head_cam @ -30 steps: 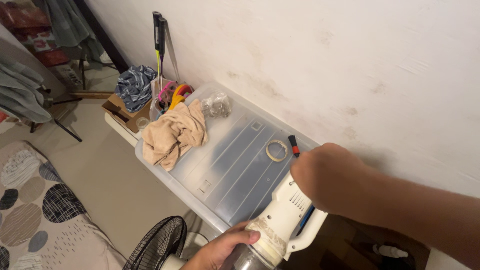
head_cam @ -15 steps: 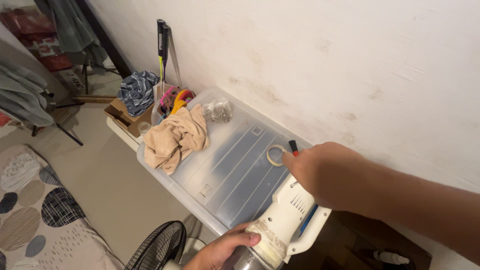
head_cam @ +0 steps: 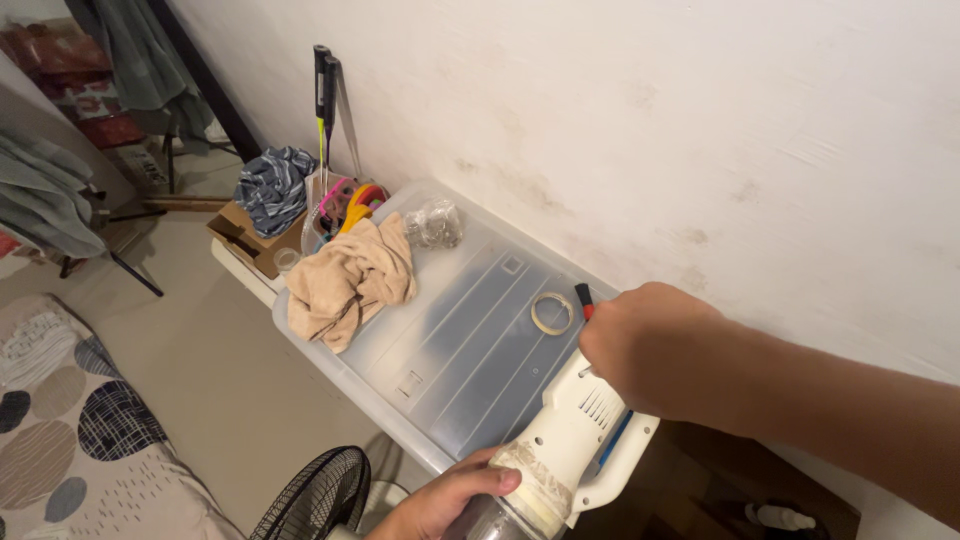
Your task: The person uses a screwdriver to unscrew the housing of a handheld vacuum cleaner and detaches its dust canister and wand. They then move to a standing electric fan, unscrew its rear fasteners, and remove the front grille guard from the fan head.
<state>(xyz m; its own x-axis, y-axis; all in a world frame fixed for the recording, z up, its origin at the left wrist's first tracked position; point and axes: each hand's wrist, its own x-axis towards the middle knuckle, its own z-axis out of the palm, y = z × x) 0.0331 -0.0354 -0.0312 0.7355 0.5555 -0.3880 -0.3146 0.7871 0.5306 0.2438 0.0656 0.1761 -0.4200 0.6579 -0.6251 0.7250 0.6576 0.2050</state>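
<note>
Even, soft indoor light; faint shadows; mild glare on plastic bin lid (head_cam: 470, 330); sharp focus; slight wide-angle edge stretch.

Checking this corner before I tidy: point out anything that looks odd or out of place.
A crumpled tan cloth lies dumped on the clear bin lid, beside a loose tape ring. The white handheld appliance has yellowed tape wrapped round its neck.

Single head view: looks steeply down, close over clear bin lid (head_cam: 470, 330), wall (head_cam: 700, 130) at right.
</note>
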